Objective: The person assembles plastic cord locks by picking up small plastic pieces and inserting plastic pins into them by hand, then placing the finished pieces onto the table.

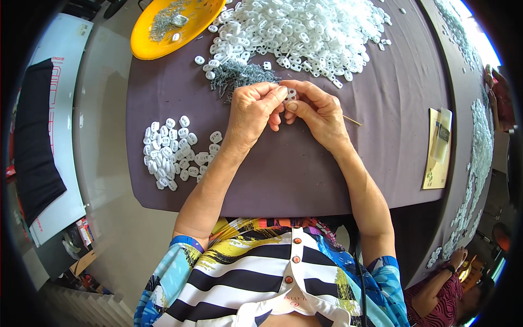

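Observation:
My left hand and my right hand meet over the dark cloth-covered table. The right thumb and fingers pinch a small white plastic piece with holes. Closed beside it, the left thumb and index fingertip touch or nearly touch the piece; whatever they hold is too small to make out. Just beyond the hands lies a heap of small grey metal pins. A large pile of white oval plastic pieces spreads behind it. From behind the right hand juts a thin wooden stick; I cannot tell whether it is held.
A yellow plate with metal pins stands at the far left. Near the left edge sits a loose group of white plastic pieces. To the right are a tan card and a clear case. Another person works at the adjoining table.

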Available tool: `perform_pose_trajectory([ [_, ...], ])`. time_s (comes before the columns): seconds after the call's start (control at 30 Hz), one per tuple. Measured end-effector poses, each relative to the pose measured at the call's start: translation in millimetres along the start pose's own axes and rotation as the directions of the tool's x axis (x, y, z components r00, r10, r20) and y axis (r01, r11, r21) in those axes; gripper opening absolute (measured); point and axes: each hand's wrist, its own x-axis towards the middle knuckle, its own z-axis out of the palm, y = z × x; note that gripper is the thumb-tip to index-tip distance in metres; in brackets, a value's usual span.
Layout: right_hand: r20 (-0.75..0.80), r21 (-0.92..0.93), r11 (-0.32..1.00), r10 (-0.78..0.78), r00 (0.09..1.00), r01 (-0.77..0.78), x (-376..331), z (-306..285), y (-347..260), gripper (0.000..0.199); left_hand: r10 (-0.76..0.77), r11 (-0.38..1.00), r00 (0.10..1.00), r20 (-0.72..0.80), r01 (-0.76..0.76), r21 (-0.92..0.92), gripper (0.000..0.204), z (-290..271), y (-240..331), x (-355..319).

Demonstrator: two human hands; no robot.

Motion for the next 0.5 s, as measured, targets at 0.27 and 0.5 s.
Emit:
perform_pose_trajectory([
  [0.27, -0.013, -0.056, 0.997, -0.049, 0.999, 0.048, 2.2, -2.9, 7.3, 0.027, 0.005, 0.999, 1.0, 0.017, -0.006, 0.048, 0.022, -0.6, 0.9, 1.8],
  [0.5, -0.023, -0.206, 0.966, -0.164, 0.986, 0.155, 3.7, 1.1, 8.4, 0.026, 0.011, 1.0, 0.997, -0.072, -0.011, 0.001, 0.021, 4.0, 0.1, -1.4],
])
